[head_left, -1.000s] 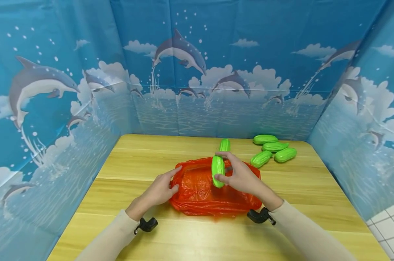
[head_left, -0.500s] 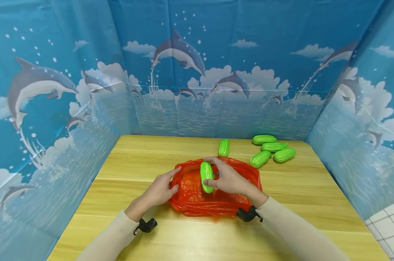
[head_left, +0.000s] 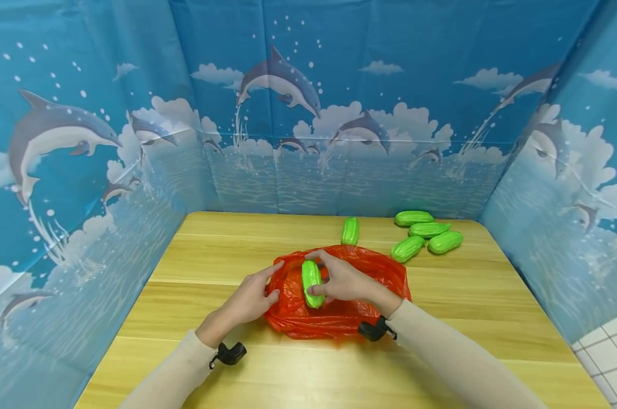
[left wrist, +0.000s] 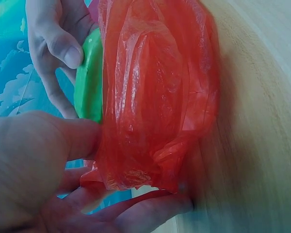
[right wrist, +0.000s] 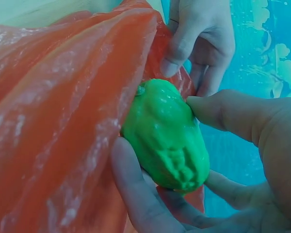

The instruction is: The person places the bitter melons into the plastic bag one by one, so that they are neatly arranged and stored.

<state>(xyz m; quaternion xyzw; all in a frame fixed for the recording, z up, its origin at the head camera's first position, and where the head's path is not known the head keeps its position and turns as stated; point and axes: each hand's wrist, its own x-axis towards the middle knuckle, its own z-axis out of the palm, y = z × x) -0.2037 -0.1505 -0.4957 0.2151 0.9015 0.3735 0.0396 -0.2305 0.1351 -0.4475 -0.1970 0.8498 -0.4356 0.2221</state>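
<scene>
My right hand [head_left: 344,278] grips a bright green, ribbed and bumpy bitter melon [head_left: 311,283] between thumb and fingers. It holds the bitter melon over the open mouth of a red plastic bag [head_left: 329,328]. In the right wrist view, the bitter melon [right wrist: 167,138] sits beside the red film, thumb on one side and fingers on the other. My left hand [head_left: 247,295] pinches the bag's left rim. The left wrist view has that thumb on one side of the bag [left wrist: 150,97] and the fingers on the other. The bag's inside is partly hidden by my right hand.
One more bitter melon [head_left: 350,231] lies just behind the bag. Several others [head_left: 428,229] are grouped at the table's back right. The wooden table [head_left: 211,238] ends at a blue dolphin-print curtain [head_left: 308,182] on the back and sides.
My right hand has carried the bitter melon leftward and slightly nearer to me, from the bag's middle toward its left part. The left hand has kept its place on the bag's rim.
</scene>
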